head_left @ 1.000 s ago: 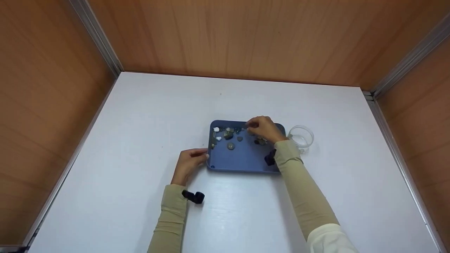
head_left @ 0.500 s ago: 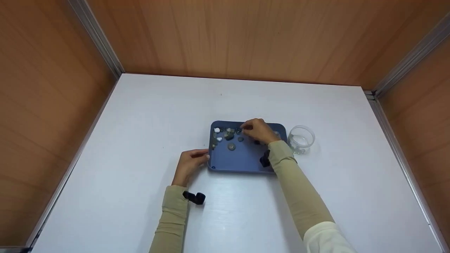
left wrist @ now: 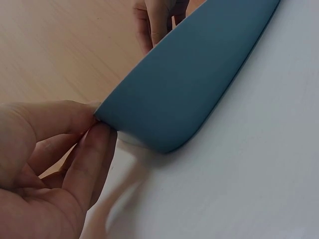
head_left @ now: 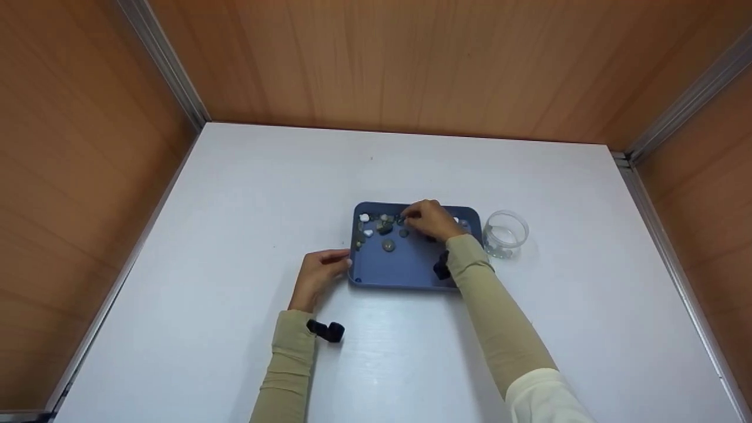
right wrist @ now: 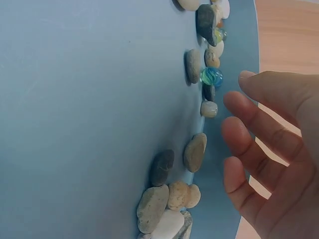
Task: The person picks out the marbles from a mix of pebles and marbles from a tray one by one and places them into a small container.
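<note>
Left hand (head_left: 317, 276) pinches the tray (head_left: 405, 269) rim, left side, thumb and fingers on it; likely a steadying grip. Tray sits mid-counter (head_left: 235, 247). Stones (right wrist: 152, 209) mostly line its far wall, which probably stops them rolling; one round stone (head_left: 388, 245) sits out on the floor. Right hand (head_left: 432, 220): fingers spread, nothing visible in them, just beside the blue-green marble (right wrist: 212, 76) at that wall. Clear jar (head_left: 506, 230) stands right of tray, presumably for easy right-hand reach; can't tell if they touch.
</note>
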Action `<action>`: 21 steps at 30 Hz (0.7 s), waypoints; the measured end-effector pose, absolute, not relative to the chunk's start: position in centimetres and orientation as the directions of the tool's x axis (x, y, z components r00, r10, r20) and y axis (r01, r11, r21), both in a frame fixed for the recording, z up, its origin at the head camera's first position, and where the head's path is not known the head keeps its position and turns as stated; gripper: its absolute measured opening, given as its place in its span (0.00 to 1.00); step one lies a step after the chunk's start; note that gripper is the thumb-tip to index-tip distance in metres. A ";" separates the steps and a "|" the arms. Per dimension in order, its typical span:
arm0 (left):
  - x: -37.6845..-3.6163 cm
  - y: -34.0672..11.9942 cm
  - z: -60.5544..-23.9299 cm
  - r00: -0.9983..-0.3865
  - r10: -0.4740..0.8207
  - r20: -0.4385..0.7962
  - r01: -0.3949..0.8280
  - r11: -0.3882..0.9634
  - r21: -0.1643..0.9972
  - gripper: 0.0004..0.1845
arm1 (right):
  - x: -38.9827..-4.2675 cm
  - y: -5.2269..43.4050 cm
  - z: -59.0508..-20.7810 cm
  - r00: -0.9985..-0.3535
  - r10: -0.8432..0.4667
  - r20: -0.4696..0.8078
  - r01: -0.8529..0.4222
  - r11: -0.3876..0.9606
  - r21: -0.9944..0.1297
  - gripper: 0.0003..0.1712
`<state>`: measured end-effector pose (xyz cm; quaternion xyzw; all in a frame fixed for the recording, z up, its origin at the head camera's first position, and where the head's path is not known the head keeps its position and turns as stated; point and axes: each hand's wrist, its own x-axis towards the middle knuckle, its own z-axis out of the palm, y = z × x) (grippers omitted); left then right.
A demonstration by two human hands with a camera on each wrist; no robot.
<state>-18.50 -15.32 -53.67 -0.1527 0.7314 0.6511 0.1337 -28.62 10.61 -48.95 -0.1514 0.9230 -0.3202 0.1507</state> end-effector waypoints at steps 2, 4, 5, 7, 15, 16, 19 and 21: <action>-18.5 -15.3 -53.6 -0.916 -0.051 -0.397 -0.400 0.106 0.910 0.15 | -28.6 10.5 -49.1 -0.906 -0.381 -0.182 -0.191 0.754 -0.629 0.16; -18.4 -15.4 -53.6 -0.915 -0.052 -0.400 -0.403 0.103 0.909 0.15 | -28.6 10.4 -49.2 -0.902 -0.390 -0.187 -0.199 0.758 -0.621 0.16; -18.4 -15.4 -53.6 -0.914 -0.052 -0.402 -0.405 0.100 0.909 0.15 | -28.6 10.3 -49.2 -0.899 -0.394 -0.190 -0.204 0.761 -0.616 0.16; -18.4 -15.5 -53.6 -0.913 -0.050 -0.405 -0.408 0.089 0.909 0.15 | -28.5 10.2 -49.3 -0.895 -0.398 -0.200 -0.207 0.769 -0.605 0.16; -18.4 -15.4 -53.7 -0.909 -0.047 -0.414 -0.417 0.086 0.905 0.15 | -28.5 10.1 -49.4 -0.890 -0.408 -0.201 -0.229 0.784 -0.578 0.16; -18.4 -15.3 -53.7 -0.909 -0.045 -0.414 -0.417 0.091 0.904 0.15 | -28.5 10.1 -49.4 -0.890 -0.408 -0.202 -0.231 0.786 -0.573 0.16; -18.4 -15.3 -53.7 -0.908 -0.043 -0.416 -0.418 0.101 0.903 0.16 | -28.5 10.1 -49.4 -0.891 -0.407 -0.202 -0.236 0.794 -0.561 0.15; -18.4 -15.3 -53.6 -0.908 -0.044 -0.418 -0.420 0.104 0.902 0.16 | -28.5 10.0 -49.4 -0.890 -0.409 -0.201 -0.240 0.795 -0.557 0.15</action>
